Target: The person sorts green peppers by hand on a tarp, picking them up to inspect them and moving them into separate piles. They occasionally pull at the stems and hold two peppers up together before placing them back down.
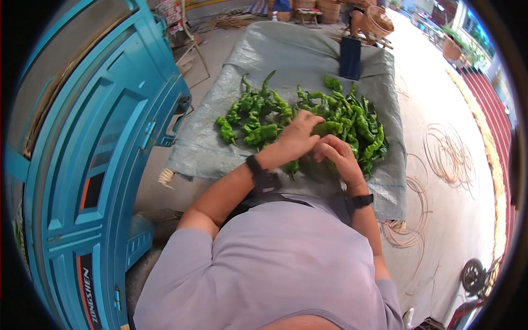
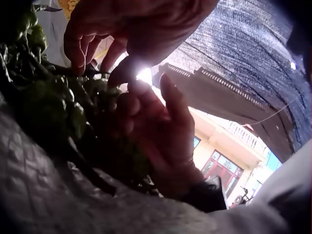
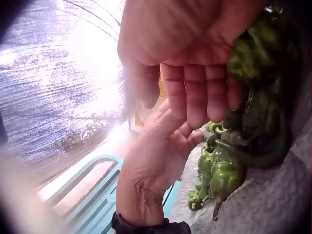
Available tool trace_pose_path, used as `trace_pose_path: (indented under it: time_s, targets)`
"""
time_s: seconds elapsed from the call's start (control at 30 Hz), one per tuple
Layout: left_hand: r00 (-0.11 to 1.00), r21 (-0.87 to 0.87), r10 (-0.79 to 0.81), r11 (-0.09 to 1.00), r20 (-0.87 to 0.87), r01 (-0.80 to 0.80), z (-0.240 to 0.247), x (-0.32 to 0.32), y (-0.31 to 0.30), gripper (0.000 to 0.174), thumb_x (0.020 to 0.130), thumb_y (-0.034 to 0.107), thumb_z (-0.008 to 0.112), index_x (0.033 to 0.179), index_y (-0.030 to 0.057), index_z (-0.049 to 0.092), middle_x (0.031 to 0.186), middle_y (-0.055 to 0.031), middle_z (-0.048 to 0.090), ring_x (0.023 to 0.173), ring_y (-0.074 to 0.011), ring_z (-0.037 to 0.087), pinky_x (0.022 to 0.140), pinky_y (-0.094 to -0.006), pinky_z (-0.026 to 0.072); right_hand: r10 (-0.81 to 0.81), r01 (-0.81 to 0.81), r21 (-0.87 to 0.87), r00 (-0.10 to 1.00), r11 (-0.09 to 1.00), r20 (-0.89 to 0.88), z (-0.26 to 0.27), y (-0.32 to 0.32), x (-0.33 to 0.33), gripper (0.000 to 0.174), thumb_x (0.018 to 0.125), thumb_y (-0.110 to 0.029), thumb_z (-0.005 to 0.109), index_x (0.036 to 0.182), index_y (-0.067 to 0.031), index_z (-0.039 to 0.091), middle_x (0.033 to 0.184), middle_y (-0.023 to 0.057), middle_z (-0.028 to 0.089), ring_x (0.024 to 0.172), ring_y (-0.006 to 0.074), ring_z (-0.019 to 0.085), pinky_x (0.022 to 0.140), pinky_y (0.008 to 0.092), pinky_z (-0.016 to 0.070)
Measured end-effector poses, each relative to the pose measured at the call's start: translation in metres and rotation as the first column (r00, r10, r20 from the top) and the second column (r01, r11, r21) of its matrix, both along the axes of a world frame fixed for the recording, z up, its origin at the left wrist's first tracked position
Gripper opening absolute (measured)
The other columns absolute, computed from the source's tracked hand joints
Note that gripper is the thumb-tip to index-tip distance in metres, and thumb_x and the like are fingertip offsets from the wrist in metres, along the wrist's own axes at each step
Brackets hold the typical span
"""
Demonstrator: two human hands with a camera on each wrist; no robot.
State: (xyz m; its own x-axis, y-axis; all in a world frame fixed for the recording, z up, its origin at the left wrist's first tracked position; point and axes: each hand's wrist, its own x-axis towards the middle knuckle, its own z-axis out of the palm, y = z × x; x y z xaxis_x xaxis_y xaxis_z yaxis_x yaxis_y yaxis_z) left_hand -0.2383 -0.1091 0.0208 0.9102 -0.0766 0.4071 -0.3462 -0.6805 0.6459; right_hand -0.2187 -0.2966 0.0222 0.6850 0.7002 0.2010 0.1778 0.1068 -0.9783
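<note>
Twisted green peppers lie in a loose heap on a grey-green woven sheet. The left hand reaches across the near side of the heap, crossing in front of the right. In the left wrist view, the left hand has bent fingers beside dark pepper stems, thumb apart from them; whether it touches one is unclear. Close by, the right hand hovers at the heap's near edge. Its fingers are loosely bent with nothing visible in them, beside large peppers. The left hand shows beyond it.
A blue metal vehicle side panel stands on the left. At the sheet's far edge lies a dark blue object, with a person and baskets behind. Coiled strips lie on the ground at right.
</note>
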Motion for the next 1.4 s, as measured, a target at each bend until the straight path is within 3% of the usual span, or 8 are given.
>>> trace_pose_path:
  time_s: [0.2,0.43,0.47,0.6,0.73,0.97,1.2,1.4]
  targets:
    - [0.999,0.226,0.029,0.974,-0.019,-0.024,-0.001,0.021,-0.002,0.037,0.083,0.027,0.067,0.111,0.0041,0.062,0.104,-0.0153,0.061,0.099,-0.0349,0.061,0.083,-0.0431,0.0498,-0.036,0.037,0.043,0.999,0.998,-0.024,-0.002,0.002,-0.001,0.022,0.098,-0.021,0.052,0.096,-0.0009,0.061,0.084,0.0041,0.061,0.077,0.0122,0.058,0.075,0.0260,0.0467]
    - [0.851,-0.437,0.430,0.856,0.301,-0.278,0.012,0.025,0.008,0.029,0.090,0.027,0.066,0.099,0.0001,0.061,0.084,-0.0132,0.064,0.076,-0.0274,0.064,0.069,-0.0383,0.0490,-0.158,0.173,0.125,0.980,0.977,-0.125,-0.004,0.006,0.000,0.028,0.098,-0.019,0.056,0.119,-0.0007,0.052,0.085,0.0068,0.063,0.074,0.0117,0.058,0.074,0.0251,0.0483]
    - [0.863,-0.486,0.411,0.842,0.295,-0.235,0.016,0.030,0.015,0.028,0.093,0.026,0.065,0.097,-0.0011,0.060,0.074,-0.0087,0.061,0.066,-0.0171,0.057,0.062,-0.0323,0.0460,-0.164,0.180,0.131,0.979,0.975,-0.121,-0.006,0.006,0.001,0.033,0.098,-0.016,0.056,0.126,-0.0013,0.047,0.086,0.0072,0.063,0.073,0.0115,0.058,0.073,0.0247,0.0482]
    - [0.942,-0.519,0.214,0.853,0.260,-0.050,0.028,0.021,0.018,0.028,0.093,0.029,0.066,0.097,0.0012,0.060,0.071,0.0003,0.054,0.063,-0.0066,0.047,0.057,-0.0247,0.0402,-0.188,0.193,0.077,0.980,0.978,-0.068,0.004,0.010,-0.007,0.031,0.098,-0.014,0.056,0.126,-0.0013,0.050,0.087,0.0068,0.063,0.074,0.0116,0.059,0.072,0.0247,0.0488]
    - [0.994,-0.650,0.106,0.757,0.035,-0.058,0.008,0.015,0.002,0.029,0.094,0.031,0.066,0.102,0.0030,0.061,0.073,0.0055,0.053,0.067,-0.0018,0.046,0.057,-0.0216,0.0386,-0.143,0.146,0.022,0.986,0.989,-0.086,-0.007,0.007,0.000,0.016,0.097,-0.016,0.058,0.104,-0.0011,0.058,0.082,0.0047,0.064,0.072,0.0108,0.060,0.070,0.0249,0.0490]
    - [0.997,-0.813,0.040,0.581,0.072,0.036,0.002,0.009,-0.010,0.029,0.094,0.032,0.066,0.100,0.0042,0.059,0.071,0.0069,0.050,0.065,-0.0010,0.042,0.055,-0.0213,0.0346,-0.119,0.120,0.009,0.989,0.993,-0.090,-0.011,0.007,0.002,0.012,0.094,-0.013,0.061,0.098,-0.0022,0.058,0.084,0.0035,0.064,0.073,0.0099,0.061,0.071,0.0238,0.0488]
    - [0.979,-0.629,0.193,0.769,0.066,-0.110,-0.006,0.009,-0.008,0.032,0.099,0.038,0.057,0.103,0.0057,0.056,0.068,0.0059,0.047,0.059,-0.0039,0.043,0.050,-0.0235,0.0349,-0.131,0.135,0.024,0.985,0.991,-0.115,-0.014,0.007,0.005,0.021,0.093,-0.009,0.061,0.111,-0.0007,0.053,0.089,0.0046,0.064,0.075,0.0110,0.060,0.072,0.0237,0.0489]
    - [0.927,-0.756,0.348,0.642,0.143,-0.125,0.010,0.013,-0.008,0.036,0.098,0.039,0.055,0.097,0.0028,0.057,0.065,-0.0081,0.057,0.053,-0.0257,0.056,0.055,-0.0385,0.0448,-0.101,0.108,0.076,0.991,0.991,-0.093,-0.001,0.004,0.000,0.026,0.093,-0.007,0.059,0.118,-0.0018,0.054,0.088,0.0046,0.063,0.077,0.0107,0.059,0.072,0.0237,0.0488]
